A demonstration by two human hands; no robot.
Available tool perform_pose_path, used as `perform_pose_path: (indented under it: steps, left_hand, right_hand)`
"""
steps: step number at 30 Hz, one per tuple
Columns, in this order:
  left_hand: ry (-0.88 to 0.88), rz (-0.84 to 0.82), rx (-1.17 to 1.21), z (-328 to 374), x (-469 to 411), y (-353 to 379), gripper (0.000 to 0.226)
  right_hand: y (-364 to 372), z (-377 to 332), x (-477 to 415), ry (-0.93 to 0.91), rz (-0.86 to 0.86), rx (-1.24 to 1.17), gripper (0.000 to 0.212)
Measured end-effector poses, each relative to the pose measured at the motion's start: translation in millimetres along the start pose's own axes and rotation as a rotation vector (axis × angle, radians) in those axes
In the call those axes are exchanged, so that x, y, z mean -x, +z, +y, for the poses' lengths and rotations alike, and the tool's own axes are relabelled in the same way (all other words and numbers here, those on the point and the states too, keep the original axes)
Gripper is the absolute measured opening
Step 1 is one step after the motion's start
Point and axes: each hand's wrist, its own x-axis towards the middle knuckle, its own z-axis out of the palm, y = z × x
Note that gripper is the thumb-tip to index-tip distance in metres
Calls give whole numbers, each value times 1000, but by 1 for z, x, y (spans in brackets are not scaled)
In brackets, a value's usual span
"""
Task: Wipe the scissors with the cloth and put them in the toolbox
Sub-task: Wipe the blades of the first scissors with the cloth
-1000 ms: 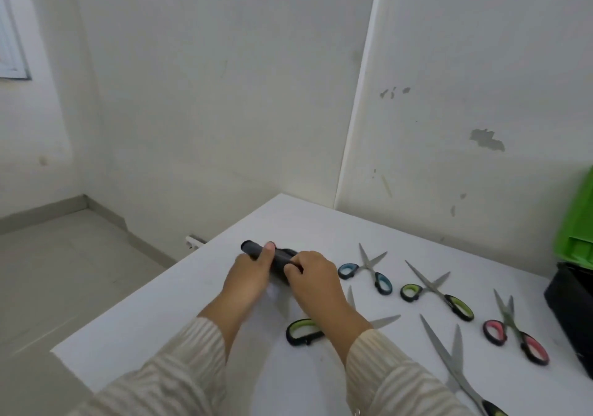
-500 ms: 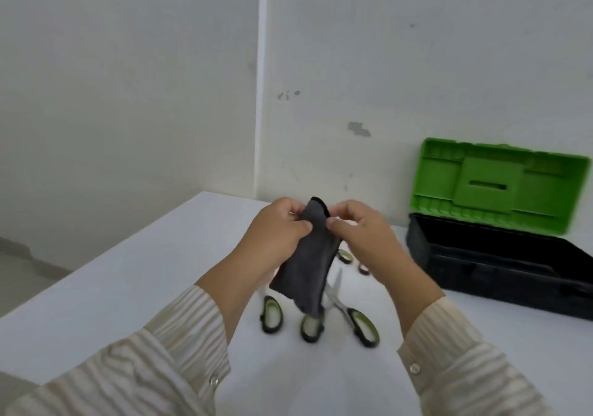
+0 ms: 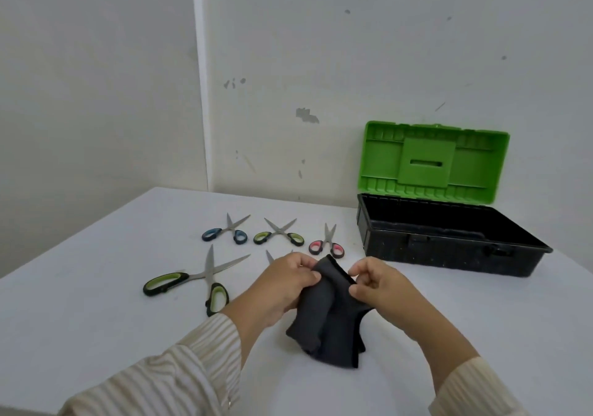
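Grey cloth [image 3: 324, 319] hanging crumpled; scissors [image 3: 278, 232] flat, blades open; black toolbox [image 3: 449, 250] open, right of scissors

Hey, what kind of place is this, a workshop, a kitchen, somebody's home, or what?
Likely a bare spare room used as a simple work spot, not a fitted workshop: a white table stands in a corner of scuffed plain walls, with an open toolbox and several scissors laid out on it.

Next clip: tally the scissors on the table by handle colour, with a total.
Blue scissors: 1
Green scissors: 2, small pair, large pair
Pink scissors: 1
Scissors with handles hidden behind left hand, blades showing: 1
Total: 5
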Motion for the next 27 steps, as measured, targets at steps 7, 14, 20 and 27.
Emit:
perform_pose_path:
  steps: [7,14,20,27]
  left_hand:
    - [-10,279,-1191,-16,-21,-27,43]
    - [-110,208,-1195,-12,-41,-32,20]
    - [-182,131,-175,17,-39,-69,8]
    - [-31,13,218,25,-45,-82,17]
  right_hand:
    - [-19,-10,-14,30,202,-63,14]
    - [-44,-55,-29,-12,385,-408,16]
    - [-18,-60,-54,-127,239,-264,23]
    - [49,-15,-86,-13,-102,81,16]
